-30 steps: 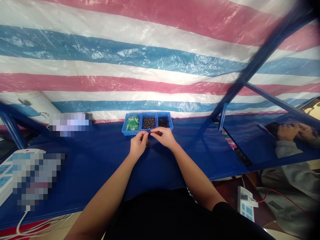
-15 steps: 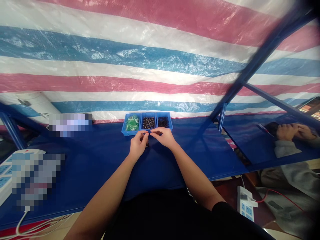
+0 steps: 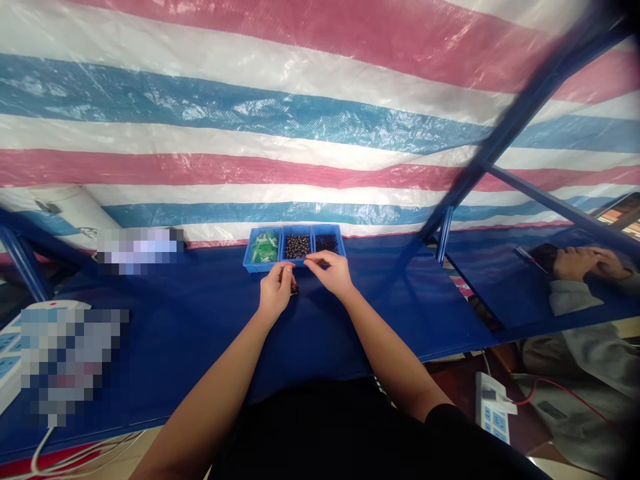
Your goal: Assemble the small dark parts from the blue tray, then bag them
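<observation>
My left hand (image 3: 277, 287) is closed in a pinch in front of the blue bins; what sits between its fingertips is too small to make out. A small dark piece (image 3: 294, 291) shows just beside its thumb, and whether it is held or lies on the table I cannot tell. To the right, my right hand (image 3: 331, 273) has thumb and forefinger pressed together, with anything in them too small to name. A narrow gap separates the two hands. Nearest to them are a bin of small brass-and-black parts (image 3: 298, 246) and a bin of black parts (image 3: 326, 244).
Clear-and-green plastic pieces (image 3: 265, 248) fill the left bin. On the blue table (image 3: 200, 320), a white power strip (image 3: 60, 307) and blurred-out items lie at left. A blue metal frame (image 3: 480, 167) slants at right; beyond it are a co-worker's hands (image 3: 575, 263). Striped sheeting (image 3: 300, 140) hangs behind.
My right hand has drawn a little to the right, widening the gap between the fingertips of both hands. My left hand stays nearly in place.
</observation>
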A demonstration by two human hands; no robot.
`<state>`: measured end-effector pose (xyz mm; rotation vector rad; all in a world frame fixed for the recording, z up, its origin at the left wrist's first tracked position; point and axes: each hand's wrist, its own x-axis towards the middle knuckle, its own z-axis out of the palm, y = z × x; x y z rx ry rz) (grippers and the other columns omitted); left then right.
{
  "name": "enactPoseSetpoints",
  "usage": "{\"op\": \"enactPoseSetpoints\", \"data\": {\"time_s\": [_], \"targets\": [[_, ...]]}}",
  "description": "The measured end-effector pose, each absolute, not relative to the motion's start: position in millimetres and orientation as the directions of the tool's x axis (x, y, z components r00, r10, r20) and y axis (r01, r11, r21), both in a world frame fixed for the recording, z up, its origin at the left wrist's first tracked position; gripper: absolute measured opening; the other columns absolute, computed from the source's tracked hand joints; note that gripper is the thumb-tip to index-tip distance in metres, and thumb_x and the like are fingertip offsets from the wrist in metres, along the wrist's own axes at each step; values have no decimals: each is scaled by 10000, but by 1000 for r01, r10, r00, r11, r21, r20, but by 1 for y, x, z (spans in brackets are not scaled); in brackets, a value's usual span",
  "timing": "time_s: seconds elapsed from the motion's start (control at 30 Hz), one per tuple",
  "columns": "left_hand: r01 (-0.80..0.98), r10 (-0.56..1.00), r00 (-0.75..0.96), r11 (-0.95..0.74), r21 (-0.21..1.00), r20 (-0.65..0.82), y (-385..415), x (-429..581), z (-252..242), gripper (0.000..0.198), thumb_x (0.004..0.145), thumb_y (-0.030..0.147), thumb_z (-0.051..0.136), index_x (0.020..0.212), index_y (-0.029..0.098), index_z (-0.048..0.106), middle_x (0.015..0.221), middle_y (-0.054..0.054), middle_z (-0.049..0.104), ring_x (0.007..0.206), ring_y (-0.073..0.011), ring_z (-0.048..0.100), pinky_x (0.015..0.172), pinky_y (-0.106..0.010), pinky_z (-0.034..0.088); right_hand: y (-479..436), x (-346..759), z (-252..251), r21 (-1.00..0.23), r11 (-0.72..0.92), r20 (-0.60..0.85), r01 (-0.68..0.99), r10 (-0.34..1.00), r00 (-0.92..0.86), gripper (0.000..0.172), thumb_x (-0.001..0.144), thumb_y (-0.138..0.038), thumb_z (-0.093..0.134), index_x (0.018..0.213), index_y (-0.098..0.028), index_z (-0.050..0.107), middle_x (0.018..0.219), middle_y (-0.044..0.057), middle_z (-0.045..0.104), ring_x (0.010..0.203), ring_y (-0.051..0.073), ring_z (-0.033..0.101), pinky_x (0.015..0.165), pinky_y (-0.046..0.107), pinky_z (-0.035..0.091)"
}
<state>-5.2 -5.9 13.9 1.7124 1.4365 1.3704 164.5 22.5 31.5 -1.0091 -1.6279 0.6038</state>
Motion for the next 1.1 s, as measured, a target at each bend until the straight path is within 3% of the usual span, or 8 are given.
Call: {"op": "enactPoseSetpoints", "data": {"time_s": [0.13, 0.23, 0.33, 0.47, 0.57, 0.67, 0.8, 1.1], "targets": [[403, 930, -104, -286, 870, 354, -7, -5, 16, 297, 940, 435, 448, 977, 198, 623, 601, 12, 590, 546, -118, 574, 559, -216, 461, 21, 173, 37, -762, 515, 637, 393, 705, 310, 254, 883, -412, 590, 953, -200, 714, 974, 97, 703, 830, 209, 653, 844, 376, 543], [408, 929, -110, -283, 868, 354, -7, -5, 16, 297, 934, 436, 457, 952, 198, 634, 593, 11, 583, 542, -121, 569, 553, -218, 459, 28, 184, 37, -770, 447, 621, 455, 688, 376, 320, 890, -454, 561, 1003, -194, 708, 988, 116, 686, 857, 231, 628, 875, 413, 519], [410, 925, -109, -292, 864, 364, -7, -5, 15, 299, 930, 436, 459, 944, 197, 637, 592, 12, 582, 543, -123, 569, 558, -222, 459, 36, 192, 35, -767, 340, 550, 544, 785, 285, 375, 853, -485, 594, 1042, -183, 711, 841, 95, 668, 864, 238, 604, 871, 398, 504], [405, 922, -122, -293, 866, 369, -7, -6, 15, 294, 929, 430, 458, 937, 196, 636, 592, 12, 583, 539, -125, 568, 563, -227, 459, 38, 188, 30, -711, 340, 545, 616, 819, 177, 282, 877, -427, 564, 936, -204, 726, 695, 40, 635, 741, 192, 595, 779, 318, 495], [403, 918, -145, -286, 869, 369, -6, -7, 16, 282, 928, 419, 459, 935, 201, 638, 581, 19, 579, 514, -119, 551, 546, -226, 448, 33, 176, 21, -677, 467, 452, 569, 874, -179, 193, 873, -352, 581, 885, -228, 728, 725, 10, 673, 654, 148, 594, 671, 267, 472], [404, 908, -190, -273, 873, 372, -4, -9, 17, 262, 926, 399, 464, 919, 202, 638, 582, 20, 580, 520, -115, 554, 551, -222, 450, 28, 163, 10, -618, 571, 299, 540, 807, -510, 162, 821, -297, 658, 946, -232, 738, 744, 7, 689, 670, 141, 609, 642, 250, 444], [398, 906, -202, -271, 877, 372, -4, -9, 18, 259, 924, 394, 468, 913, 198, 638, 581, 16, 579, 532, -117, 559, 557, -222, 457, 28, 157, 2, -550, 613, 243, 567, 767, -594, 243, 807, -270, 685, 1042, -227, 728, 790, 27, 681, 729, 151, 614, 644, 247, 430], [400, 920, -169, -264, 877, 354, -4, -8, 13, 280, 924, 415, 473, 941, 195, 645, 593, 17, 590, 525, -118, 562, 533, -220, 444, 33, 168, 6, -571, 543, 157, 615, 808, -568, 88, 786, -278, 736, 813, -194, 729, 754, 20, 663, 669, 130, 579, 619, 234, 394]]}}
